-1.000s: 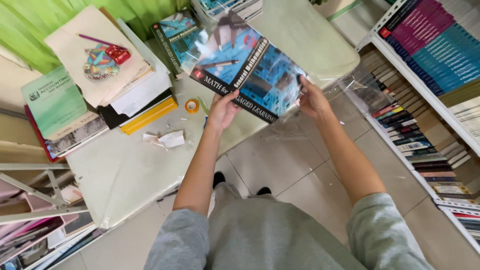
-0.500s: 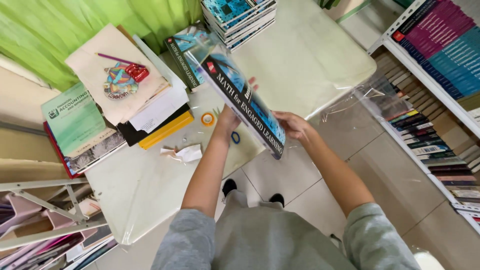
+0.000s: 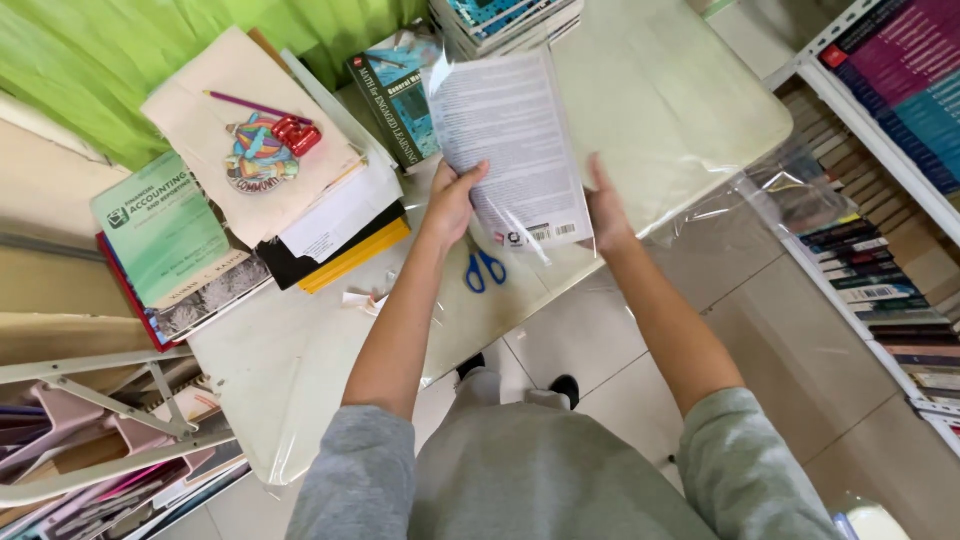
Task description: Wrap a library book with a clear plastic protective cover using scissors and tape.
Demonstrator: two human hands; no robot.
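I hold a thick book [image 3: 515, 140] wrapped in clear plastic above the white table [image 3: 300, 350], its pale back cover with small print facing me. My left hand [image 3: 452, 205] grips the book's left edge. My right hand [image 3: 603, 205] presses against its right edge. Blue-handled scissors [image 3: 486, 270] lie on the table just below the book, between my forearms. A loose sheet of clear plastic [image 3: 770, 180] spreads over the table's right end.
A second blue book [image 3: 395, 95] lies behind the held one, with a stack of books [image 3: 510, 20] at the far edge. Piles of books and papers [image 3: 250, 180] fill the left. Bookshelves [image 3: 880, 200] line the right side. Paper scraps [image 3: 362, 300] lie near the table's edge.
The book has been turned over: a second ago its blue front cover faced me, then its spine, now its pale back cover. Scissors show below it where a tape roll lay.
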